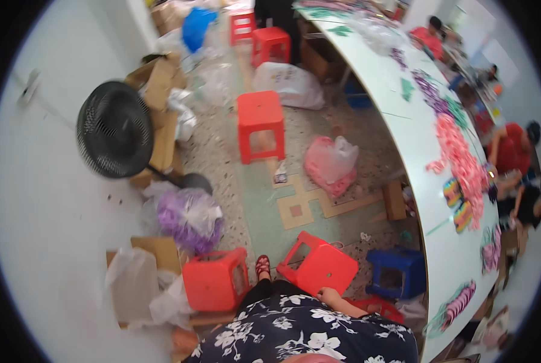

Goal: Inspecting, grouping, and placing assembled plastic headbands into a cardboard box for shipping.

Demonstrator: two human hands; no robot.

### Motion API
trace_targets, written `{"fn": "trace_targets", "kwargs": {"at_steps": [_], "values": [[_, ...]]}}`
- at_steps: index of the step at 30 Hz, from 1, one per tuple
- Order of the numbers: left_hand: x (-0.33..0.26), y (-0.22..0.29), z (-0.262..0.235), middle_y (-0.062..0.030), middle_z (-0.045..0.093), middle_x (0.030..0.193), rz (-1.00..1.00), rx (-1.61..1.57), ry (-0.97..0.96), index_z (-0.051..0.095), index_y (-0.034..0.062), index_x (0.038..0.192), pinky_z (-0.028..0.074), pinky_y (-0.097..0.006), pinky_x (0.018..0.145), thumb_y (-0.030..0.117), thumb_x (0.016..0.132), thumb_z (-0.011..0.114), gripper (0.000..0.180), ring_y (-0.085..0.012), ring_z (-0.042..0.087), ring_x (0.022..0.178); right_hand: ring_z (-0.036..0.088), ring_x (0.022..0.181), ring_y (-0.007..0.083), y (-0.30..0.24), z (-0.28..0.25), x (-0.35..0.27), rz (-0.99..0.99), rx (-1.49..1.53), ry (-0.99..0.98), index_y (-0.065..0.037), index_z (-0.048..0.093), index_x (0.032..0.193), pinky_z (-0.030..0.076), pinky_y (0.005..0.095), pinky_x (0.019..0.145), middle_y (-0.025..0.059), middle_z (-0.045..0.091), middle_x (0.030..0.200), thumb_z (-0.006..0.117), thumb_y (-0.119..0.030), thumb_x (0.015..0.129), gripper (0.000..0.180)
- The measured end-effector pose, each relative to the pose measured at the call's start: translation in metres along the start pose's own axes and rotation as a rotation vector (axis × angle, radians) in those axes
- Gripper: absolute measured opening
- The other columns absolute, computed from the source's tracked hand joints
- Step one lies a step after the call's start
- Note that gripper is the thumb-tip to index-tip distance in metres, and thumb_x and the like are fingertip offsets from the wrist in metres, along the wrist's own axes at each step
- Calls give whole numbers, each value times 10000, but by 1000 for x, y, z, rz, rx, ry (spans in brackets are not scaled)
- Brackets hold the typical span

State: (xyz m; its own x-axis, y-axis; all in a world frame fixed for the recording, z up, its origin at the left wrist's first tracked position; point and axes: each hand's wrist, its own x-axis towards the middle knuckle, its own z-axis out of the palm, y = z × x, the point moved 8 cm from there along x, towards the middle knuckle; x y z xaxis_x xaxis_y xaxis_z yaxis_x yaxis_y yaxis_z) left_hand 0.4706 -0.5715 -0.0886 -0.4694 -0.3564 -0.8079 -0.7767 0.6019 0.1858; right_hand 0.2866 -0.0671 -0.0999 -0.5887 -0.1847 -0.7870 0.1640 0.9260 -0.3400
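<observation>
My right hand (329, 296) is low in the picture, at the near edge of a red plastic stool (325, 266). Its fingers look curled. Whether they grip the stool or only overlap it in view, I cannot tell. My left hand (184, 340) is a blur at the lower left, below a second red stool (213, 283) and beside a cardboard box (134, 290) draped with clear plastic. Its fingers cannot be made out. One foot in a red sandal (262, 267) shows between the two stools.
A long white table (406, 142) curves along the right, bearing pink strips (455, 151) and striped bundles. A blue stool (396, 273) stands beside it. Ahead are another red stool (261, 121) and a pink bag (331, 166). A black fan (116, 130) and purple bag (189, 219) line the left. People sit beyond the table.
</observation>
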Motion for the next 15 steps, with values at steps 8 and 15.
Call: {"fn": "trace_targets", "kwargs": {"at_steps": [8,15], "values": [[98,97,-142,-217,687,1036,151,153,86,713,80,1006,493,-445,905,433,806,671,408,-378,642,1043,679,976,322,-6,-11,88,84,-83,26,-106,730,1024,525,431,883,160,711,1023,617,-320,808,324],[160,230,-157,-216,689,1018,290,292,9,713,80,1004,496,-448,894,430,801,676,407,-381,645,1028,681,972,324,-26,-108,132,124,104,193,-129,737,1016,529,425,882,147,710,1035,629,-298,791,301]]}}
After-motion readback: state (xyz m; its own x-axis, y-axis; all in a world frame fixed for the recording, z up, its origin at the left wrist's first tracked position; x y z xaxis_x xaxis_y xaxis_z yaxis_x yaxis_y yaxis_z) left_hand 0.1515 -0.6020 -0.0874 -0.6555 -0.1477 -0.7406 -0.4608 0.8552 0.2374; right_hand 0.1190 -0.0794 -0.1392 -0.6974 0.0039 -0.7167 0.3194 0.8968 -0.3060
